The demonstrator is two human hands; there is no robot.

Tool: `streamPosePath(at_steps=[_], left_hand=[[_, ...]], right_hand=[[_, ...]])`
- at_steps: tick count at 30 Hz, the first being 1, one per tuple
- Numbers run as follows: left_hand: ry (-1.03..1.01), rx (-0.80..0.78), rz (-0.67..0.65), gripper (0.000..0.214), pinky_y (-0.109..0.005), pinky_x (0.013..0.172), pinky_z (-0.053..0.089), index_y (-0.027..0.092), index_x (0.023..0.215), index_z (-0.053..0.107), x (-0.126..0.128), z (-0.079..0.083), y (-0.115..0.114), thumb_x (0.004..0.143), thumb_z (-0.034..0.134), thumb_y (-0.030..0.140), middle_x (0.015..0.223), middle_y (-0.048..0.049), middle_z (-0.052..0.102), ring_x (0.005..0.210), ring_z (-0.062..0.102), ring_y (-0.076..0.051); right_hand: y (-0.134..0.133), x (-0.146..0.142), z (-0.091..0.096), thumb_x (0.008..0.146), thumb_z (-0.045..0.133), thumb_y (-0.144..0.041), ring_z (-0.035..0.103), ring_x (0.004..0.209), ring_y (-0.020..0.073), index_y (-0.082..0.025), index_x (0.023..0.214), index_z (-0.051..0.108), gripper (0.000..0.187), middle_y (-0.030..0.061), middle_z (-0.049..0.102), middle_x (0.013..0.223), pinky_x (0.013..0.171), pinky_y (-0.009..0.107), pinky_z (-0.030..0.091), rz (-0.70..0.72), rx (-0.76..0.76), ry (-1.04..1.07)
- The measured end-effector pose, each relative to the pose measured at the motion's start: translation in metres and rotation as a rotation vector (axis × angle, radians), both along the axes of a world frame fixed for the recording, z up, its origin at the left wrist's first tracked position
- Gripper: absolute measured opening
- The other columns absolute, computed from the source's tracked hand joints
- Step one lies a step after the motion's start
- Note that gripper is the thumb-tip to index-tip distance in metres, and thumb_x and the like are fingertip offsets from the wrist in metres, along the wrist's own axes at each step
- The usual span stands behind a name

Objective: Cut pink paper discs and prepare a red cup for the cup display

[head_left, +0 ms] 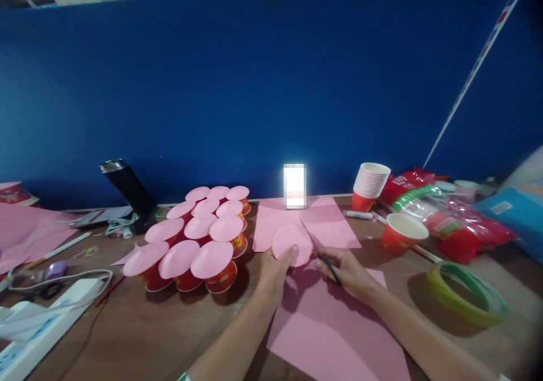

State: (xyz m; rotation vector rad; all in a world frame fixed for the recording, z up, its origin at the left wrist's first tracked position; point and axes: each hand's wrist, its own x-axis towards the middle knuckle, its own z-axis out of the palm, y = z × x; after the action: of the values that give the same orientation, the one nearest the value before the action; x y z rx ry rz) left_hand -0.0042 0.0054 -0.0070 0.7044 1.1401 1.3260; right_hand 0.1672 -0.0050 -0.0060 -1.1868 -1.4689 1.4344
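Note:
My left hand (275,271) grips a round pink paper disc (292,241), with the thumb pressed on its face. Held in my right hand (341,271) is a pair of dark scissors (321,252), its blade beside the disc's right edge. Whether the blades are apart I cannot tell. Under both hands lies a sheet of pink paper (339,336); another pink sheet (335,217) is behind it, against the wall. To the left, several red paper cups (221,279) stand in rows, topped with pink paper discs (211,258).
A stack of paper cups (371,182), a single red cup (403,235), a roll of tape (464,293) and a red plastic package (424,200) are on the right. On the left are a dark flask (129,191), a power strip (48,324) and cables. A bright blurred rectangle (294,186) stands near the blue wall.

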Motion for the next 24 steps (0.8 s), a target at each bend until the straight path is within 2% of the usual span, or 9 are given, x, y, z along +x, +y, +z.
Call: streamPosePath(at_steps=[13, 24], left_hand=[[-0.007, 0.016, 0.002, 0.048, -0.022, 0.046, 0.042, 0.006, 0.087, 0.072, -0.0018, 0.0018, 0.0003, 0.055, 0.088, 0.038, 0.067, -0.0086, 0.072, 0.050, 0.058, -0.012], [0.030, -0.008, 0.049, 0.043, -0.021, 0.047, 0.044, 0.008, 0.088, 0.073, -0.0012, 0.0074, -0.0005, 0.055, 0.087, 0.032, 0.079, -0.0109, 0.076, 0.053, 0.061, -0.011]], right_hand=[[0.0017, 0.0022, -0.0058, 0.076, 0.071, -0.056, 0.044, 0.041, 0.0078, -0.015, 0.103, 0.066, 0.050, -0.0075, 0.047, 0.052, 0.040, 0.020, 0.037, -0.013, 0.006, 0.000], [0.0006, 0.0018, -0.0032, 0.077, 0.070, -0.053, 0.043, 0.041, 0.0073, -0.015, 0.102, 0.066, 0.046, -0.0069, 0.048, 0.052, 0.039, 0.019, 0.035, -0.008, 0.003, -0.020]])
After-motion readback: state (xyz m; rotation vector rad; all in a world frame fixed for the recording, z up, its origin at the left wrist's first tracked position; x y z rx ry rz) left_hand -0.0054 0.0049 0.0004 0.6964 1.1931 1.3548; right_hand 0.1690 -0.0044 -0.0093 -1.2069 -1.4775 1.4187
